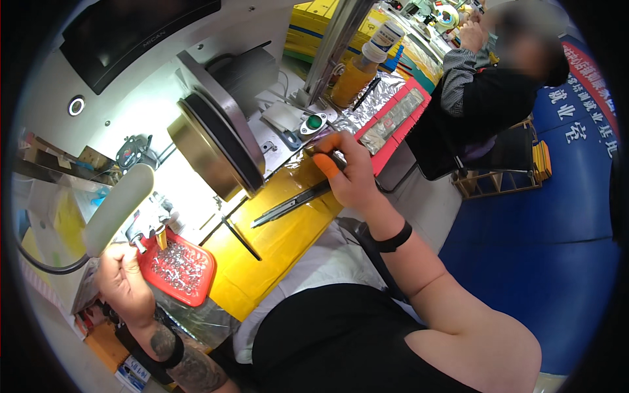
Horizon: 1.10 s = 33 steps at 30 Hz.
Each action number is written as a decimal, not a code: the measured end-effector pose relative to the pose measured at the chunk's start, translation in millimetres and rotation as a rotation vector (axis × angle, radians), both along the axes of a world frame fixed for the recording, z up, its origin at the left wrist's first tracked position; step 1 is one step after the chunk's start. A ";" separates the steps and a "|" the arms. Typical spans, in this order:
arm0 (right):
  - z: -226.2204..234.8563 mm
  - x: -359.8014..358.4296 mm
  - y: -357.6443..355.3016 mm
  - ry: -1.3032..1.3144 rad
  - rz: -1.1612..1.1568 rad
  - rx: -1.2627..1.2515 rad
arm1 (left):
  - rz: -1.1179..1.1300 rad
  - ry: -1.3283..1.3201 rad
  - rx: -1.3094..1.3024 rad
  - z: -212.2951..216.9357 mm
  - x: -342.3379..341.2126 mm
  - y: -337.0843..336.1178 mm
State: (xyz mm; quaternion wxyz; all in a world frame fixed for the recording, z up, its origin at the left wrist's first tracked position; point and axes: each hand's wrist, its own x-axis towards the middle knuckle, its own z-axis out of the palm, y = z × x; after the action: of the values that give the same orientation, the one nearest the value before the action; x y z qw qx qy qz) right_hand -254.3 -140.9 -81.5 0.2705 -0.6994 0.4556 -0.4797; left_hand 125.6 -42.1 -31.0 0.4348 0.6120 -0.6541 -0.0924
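Observation:
My left hand (124, 285) is closed at the left, its fingers curled beside the rim of a red tray (208, 278) full of small metal parts. Its fingertips are partly hidden, and I cannot make out what they hold. Above it is a pale, rounded lamp head (121, 209). My right hand (354, 173), with orange covers on thumb and finger, is curled in a pinch near a green button (314, 122). Whatever lies in that pinch is too dark to name. Just below it a black utility knife (288, 206) lies on the yellow work surface (262, 265).
A machine with a large brass-coloured round drum (206, 154) stands before me. A bottle of amber liquid (354, 78) and a pink-red holder (403, 124) are beyond my right hand. Another person (498, 92) sits at the bench, far right. A thin black rod (241, 239) juts over the yellow surface.

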 end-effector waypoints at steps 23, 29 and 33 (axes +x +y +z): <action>-20.4 12.0 4.4 0.021 -0.153 -0.132 | -0.051 0.457 0.090 27.1 14.2 17.6; -7.2 1.0 11.2 0.085 -0.185 -0.140 | -0.213 0.762 0.120 -2.2 -27.9 -4.6; -16.2 7.8 12.0 0.096 -0.159 -0.055 | -0.060 0.739 0.159 -36.5 0.0 -3.6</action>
State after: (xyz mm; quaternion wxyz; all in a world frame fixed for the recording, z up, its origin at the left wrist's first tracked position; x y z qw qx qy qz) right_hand -246.4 -128.9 -97.8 0.1899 -0.6904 0.5088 -0.4780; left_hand 125.6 -45.6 -67.5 0.5899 0.5496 -0.4615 -0.3701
